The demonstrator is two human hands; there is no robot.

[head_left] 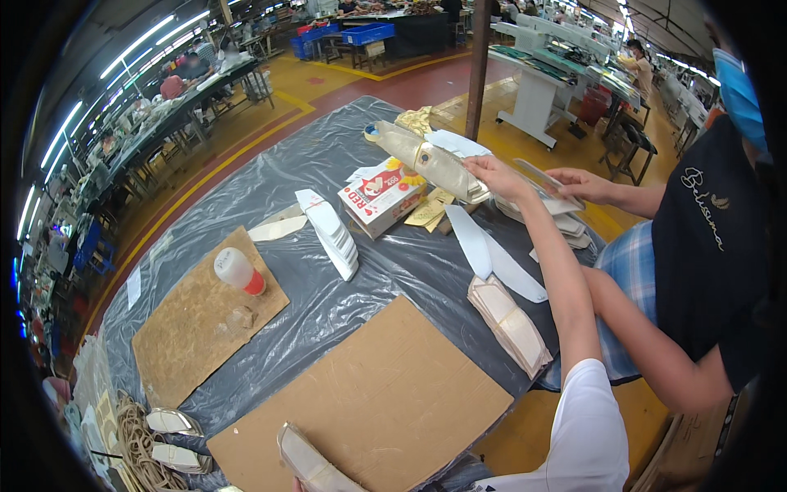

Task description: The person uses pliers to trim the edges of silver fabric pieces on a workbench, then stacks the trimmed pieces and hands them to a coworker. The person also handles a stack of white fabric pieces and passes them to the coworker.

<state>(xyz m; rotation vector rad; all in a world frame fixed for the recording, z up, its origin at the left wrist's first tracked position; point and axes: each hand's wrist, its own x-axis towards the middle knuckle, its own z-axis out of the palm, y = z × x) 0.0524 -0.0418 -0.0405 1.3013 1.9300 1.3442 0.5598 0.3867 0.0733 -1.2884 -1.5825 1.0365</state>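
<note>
My right arm, in a white sleeve, stretches across the table. My right hand (502, 178) is closed with its fingertips on the near right end of a banded bundle of long, pale gold cut pieces (422, 160). At the lower edge only a fingertip of my left hand (297, 485) shows, against a second bundle of pale curved pieces (310, 461) over a large cardboard sheet (369, 402). Beside my right hand, a co-worker's hand (578, 185) holds a pale flat piece above stacked pieces (566, 223).
A red and white box (381, 201) stands mid-table by a stack of white pieces (329, 235). To the left, a bottle with red contents (239, 272) sits on a brown board (197, 328). A banded bundle (508, 325) lies near the right edge; rope (139, 435) lies lower left.
</note>
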